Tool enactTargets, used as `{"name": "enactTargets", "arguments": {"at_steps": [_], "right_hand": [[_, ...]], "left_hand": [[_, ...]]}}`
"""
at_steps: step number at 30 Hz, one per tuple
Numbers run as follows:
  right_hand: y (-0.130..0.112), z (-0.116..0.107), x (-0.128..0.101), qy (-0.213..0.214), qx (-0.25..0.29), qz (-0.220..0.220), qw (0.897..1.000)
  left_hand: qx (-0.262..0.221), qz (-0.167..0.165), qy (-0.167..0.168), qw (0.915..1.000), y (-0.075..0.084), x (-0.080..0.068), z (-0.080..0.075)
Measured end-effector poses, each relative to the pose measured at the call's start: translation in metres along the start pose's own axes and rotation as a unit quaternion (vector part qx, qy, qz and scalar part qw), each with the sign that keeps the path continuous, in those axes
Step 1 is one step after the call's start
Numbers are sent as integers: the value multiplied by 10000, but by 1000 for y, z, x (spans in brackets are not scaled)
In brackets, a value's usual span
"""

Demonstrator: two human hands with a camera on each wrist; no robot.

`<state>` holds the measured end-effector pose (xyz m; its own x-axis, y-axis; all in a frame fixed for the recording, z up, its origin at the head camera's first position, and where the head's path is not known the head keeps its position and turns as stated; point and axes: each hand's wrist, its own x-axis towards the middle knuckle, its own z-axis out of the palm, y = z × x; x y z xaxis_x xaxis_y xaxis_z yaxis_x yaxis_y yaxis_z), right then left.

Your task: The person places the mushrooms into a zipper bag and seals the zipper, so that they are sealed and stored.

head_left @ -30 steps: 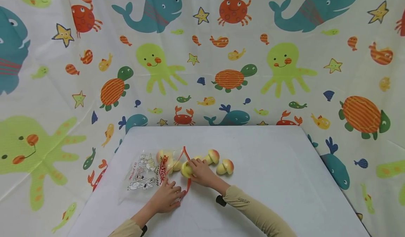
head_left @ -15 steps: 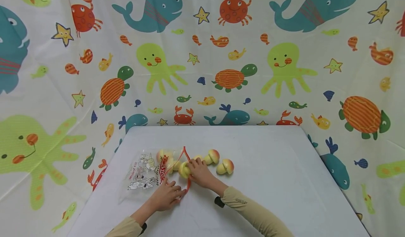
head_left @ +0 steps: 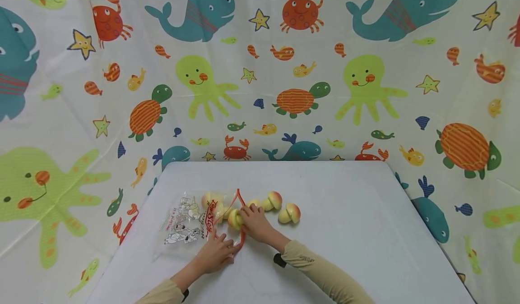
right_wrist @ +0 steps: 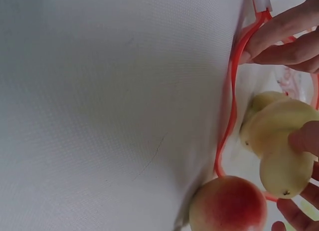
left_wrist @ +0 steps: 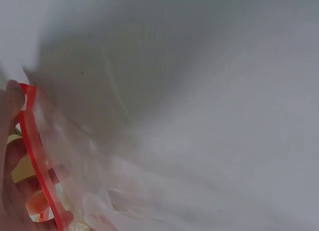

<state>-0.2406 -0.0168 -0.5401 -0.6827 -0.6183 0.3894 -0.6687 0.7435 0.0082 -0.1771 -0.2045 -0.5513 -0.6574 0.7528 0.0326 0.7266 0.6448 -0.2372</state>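
Peach (head_left: 234, 218) sits at the mouth of the bag (head_left: 184, 223), low and left of centre in the head view, gripped by the right hand (head_left: 253, 223) with its fingers curled round the yellow fruit, right at the red rim (head_left: 240, 214). The left hand (head_left: 215, 253) presses down on the lower edge of that rim, fingers pinching the red strip (right_wrist: 234, 71) as the right wrist view shows, which seems meant to hold the mouth open and keep the clear bag from sliding on the table (head_left: 345, 214). At least one fruit lies inside the bag already (head_left: 209, 199), its printed side facing up. Two more peaches wait just right of the hand: one (head_left: 273, 200) near the fingers, another (head_left: 290, 214) beside it. Behind the table hangs a sea-creature sheet (head_left: 365, 83).
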Motion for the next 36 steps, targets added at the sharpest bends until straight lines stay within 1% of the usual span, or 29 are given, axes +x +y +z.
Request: {"name": "enactTargets", "arguments": {"at_steps": [4, 9, 12, 15, 18, 21, 25, 29, 33, 36], "right_hand": [[-1, 0, 0, 0, 64, 92, 9999], [-3, 3, 2, -65, 80, 187, 9998], [-5, 5, 4, -166, 51, 216, 9996], [-7, 7, 6, -267, 18, 198, 9994], [-8, 7, 7, -356, 15, 162, 9992], [-10, 8, 7, -443, 37, 130, 9989], [-9, 11, 6, -468, -26, 84, 9989], [-7, 11, 5, -474, -165, -53, 9987], [-6, 6, 2, -692, -243, -143, 9972], [-5, 1, -1, -870, -271, -204, 9956]], "left_hand": [[38, 92, 165, 9998, 0, 1, -1], [-188, 199, 387, 9989, -4, -1, -3], [-391, 208, 409, 9982, -6, -2, -4], [-496, 248, 403, 9977, -8, -3, -4], [-471, 338, 463, 9972, -9, -2, -4], [-341, 429, 561, 9969, -10, -2, -4], [-150, 508, 558, 9970, -10, 1, -6], [-42, 548, 426, 9976, -10, 2, -10], [-164, 511, 242, 9983, -10, 2, -11], [-246, 511, 221, 9981, -10, 2, -11]]}}
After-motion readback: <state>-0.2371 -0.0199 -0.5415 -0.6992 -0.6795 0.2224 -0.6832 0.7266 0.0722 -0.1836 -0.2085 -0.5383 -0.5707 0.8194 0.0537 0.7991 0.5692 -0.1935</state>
